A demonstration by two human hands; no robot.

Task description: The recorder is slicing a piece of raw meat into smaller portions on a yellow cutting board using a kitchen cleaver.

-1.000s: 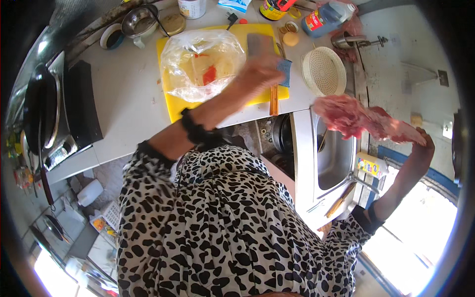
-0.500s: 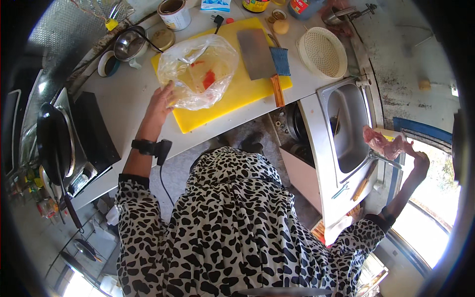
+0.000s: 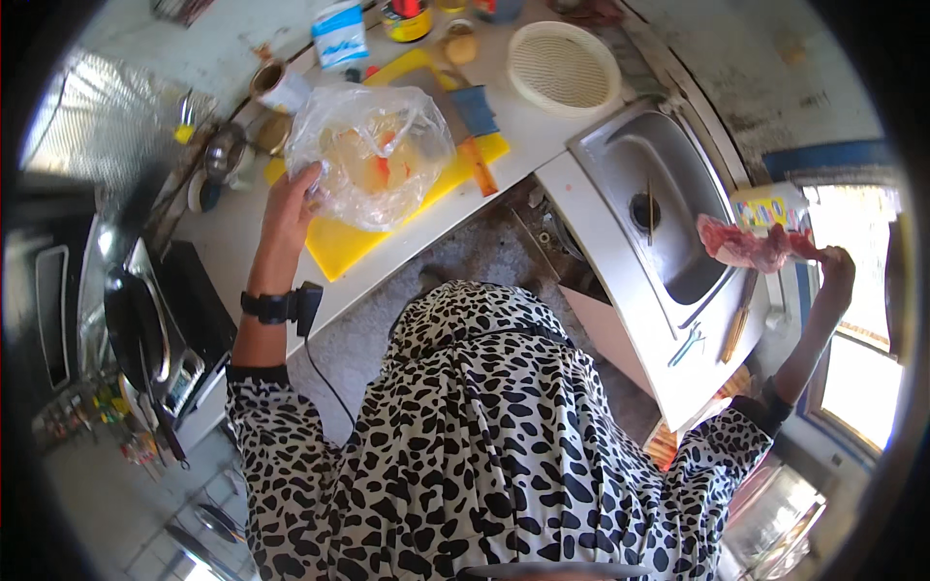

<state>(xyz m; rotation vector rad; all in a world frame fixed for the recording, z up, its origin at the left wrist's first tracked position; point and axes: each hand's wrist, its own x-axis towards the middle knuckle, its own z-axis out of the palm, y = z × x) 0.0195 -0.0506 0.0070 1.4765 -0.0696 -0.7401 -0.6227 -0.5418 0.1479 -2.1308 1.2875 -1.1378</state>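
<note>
While the right hand [image 3: 838, 276] tightly pinches raw meat [image 3: 738, 246] by the sink [image 3: 668, 165], the left hand [image 3: 288, 203] grips the clear bag [image 3: 363, 194] over the yellow board [image 3: 339, 247]; the step seems bag-handling; the next move wants firm fingers.

The plastic bag [image 3: 402, 184] hides part of the yellow cutting board [image 3: 337, 249].

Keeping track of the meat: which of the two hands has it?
The right hand, out past the sink, grips one end of the raw meat; the left hand instead touches the clear plastic bag.
</note>
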